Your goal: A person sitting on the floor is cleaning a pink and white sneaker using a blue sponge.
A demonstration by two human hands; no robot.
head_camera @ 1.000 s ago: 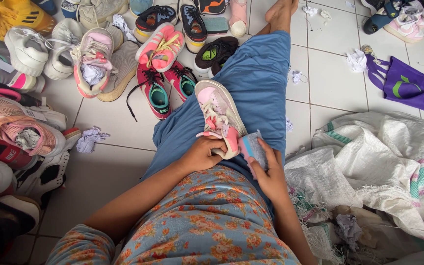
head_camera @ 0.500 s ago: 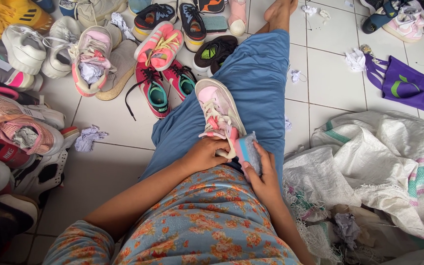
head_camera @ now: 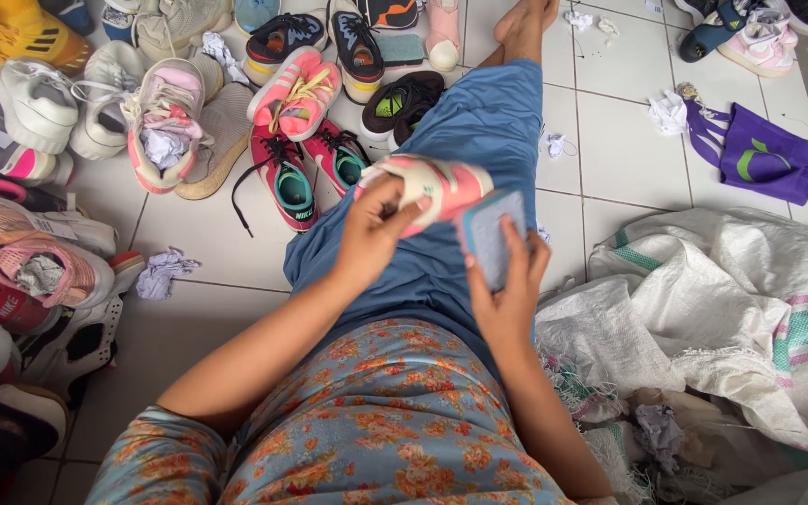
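Pink shoe (head_camera: 437,187): it is held up over the lap, above the blue trouser leg (head_camera: 479,131), touching neither cloth nor floor.

Nearest the camera, the right hand (head_camera: 507,299) has its grip closed on a small blue-grey sponge (head_camera: 490,234). The fingers lie flat across the sponge's back and turn its face toward the shoe's right end, which it meets or nearly meets. Just beyond, the left hand (head_camera: 371,234) is clamped on the shoe's left end, fingers wrapped over the top.

The shoe lies on its side with its long axis running left to right across the view, the right end a little lower. Which end is the toe is hard to tell under the fingers.

By the look of it, the step in hand is wiping the shoe with the sponge. A further stroke would call for a firm left hold while the sponge presses along the side.

To the right slumps a white woven sack (head_camera: 731,290). Farther out on the tiled floor (head_camera: 628,159) lie a heap of shoes (head_camera: 170,122) and a purple bag (head_camera: 764,159).
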